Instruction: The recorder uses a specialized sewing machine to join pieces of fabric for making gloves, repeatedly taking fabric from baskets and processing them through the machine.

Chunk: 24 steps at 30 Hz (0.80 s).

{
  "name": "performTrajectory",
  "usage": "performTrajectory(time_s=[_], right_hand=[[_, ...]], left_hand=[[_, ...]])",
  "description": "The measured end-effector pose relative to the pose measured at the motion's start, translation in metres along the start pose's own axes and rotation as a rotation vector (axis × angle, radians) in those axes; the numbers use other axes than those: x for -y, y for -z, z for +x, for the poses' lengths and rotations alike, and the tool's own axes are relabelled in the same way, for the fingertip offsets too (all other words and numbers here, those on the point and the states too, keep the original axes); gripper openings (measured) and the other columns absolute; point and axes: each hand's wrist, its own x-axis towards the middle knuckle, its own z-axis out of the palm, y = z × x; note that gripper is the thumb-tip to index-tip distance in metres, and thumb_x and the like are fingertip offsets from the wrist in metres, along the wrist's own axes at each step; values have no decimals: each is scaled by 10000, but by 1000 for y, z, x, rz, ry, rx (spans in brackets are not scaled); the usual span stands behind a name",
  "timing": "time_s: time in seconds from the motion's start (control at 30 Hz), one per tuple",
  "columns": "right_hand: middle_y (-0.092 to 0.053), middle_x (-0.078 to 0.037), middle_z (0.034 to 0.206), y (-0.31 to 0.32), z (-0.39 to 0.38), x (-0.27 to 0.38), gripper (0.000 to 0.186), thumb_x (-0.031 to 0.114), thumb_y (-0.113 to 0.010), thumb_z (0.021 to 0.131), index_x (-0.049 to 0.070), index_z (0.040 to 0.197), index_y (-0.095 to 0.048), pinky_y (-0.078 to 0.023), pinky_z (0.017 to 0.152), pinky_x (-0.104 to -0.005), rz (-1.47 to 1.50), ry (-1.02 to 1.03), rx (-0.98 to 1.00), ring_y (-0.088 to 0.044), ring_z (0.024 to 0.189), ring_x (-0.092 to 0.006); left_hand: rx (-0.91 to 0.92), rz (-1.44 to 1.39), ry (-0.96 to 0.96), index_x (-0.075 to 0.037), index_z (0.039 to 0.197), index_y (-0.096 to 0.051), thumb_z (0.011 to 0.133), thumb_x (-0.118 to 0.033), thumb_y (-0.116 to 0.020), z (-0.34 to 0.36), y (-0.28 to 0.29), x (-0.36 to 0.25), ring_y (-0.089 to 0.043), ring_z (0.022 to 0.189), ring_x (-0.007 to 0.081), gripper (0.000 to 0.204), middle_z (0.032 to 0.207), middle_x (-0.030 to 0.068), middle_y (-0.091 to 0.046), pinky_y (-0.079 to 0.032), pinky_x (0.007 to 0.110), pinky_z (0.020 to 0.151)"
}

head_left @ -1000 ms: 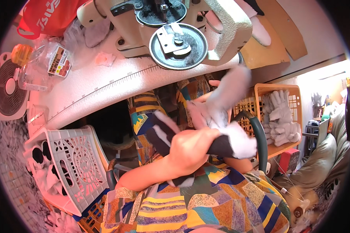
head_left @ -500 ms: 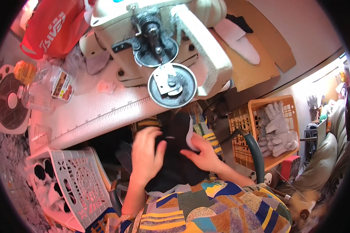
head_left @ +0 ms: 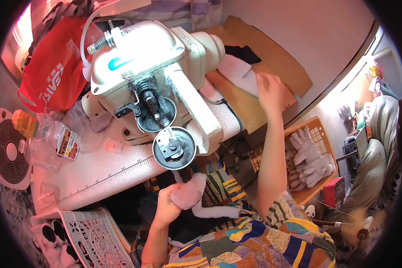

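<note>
My left hand is closed around a pale fluffy fleece piece, held above my lap just below the machine's discs. From it a long pale strip hangs to the right; dark fabric lies beneath. My right hand reaches far forward to the cardboard, its bent fingers slightly apart at the edge of another white fleece piece lying flat there. In front of me stands a cream sewing machine with an upper metal disc and a lower toothed disc.
The cardboard sheet lies right of the machine, with black fabric on it. An orange crate at right holds white gloves. At left are a white basket, a fan, a plastic bottle and a red bag.
My right hand has left the black fabric on my lap and moved forward to the cardboard. My left hand now grips pale fleece, with its fluffy side showing. The view has shifted.
</note>
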Motion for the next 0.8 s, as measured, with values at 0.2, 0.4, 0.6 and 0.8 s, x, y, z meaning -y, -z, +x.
performTrajectory(time_s=[0.2,0.4,0.6,0.8], right_hand=[[-669,-124,929,-23,31,-4,328,284,-703,821,26,1022,-668,-490,745,-337,-151,-149,457,-644,863,-253],[-641,-37,848,95,-6,27,172,137,-662,862,-8,946,-620,-467,686,-274,305,-49,241,-567,750,-110],[-629,-77,793,175,-77,98,146,119,-666,823,11,908,-618,-500,576,-283,690,651,1097,-627,683,-179],[-494,-173,1220,143,-122,163,242,-39,-677,702,21,935,-650,-505,631,-294,796,460,1408,-623,760,-207]], left_hand=[[-99,137,-21,-27,939,-595,739,67,-709,10,4,-13,-583,847,93,249,860,10,-623,-479,262,754],[-98,222,-28,-2,890,-601,714,5,-705,9,13,-23,-614,755,139,204,781,94,-642,-475,279,706],[-143,523,-49,-15,857,-614,668,-44,-691,10,21,-27,-657,776,358,206,779,178,-660,-504,368,683],[-122,750,-138,-45,903,-593,631,-65,-709,9,8,-42,-616,732,404,295,700,193,-619,-477,477,646]])
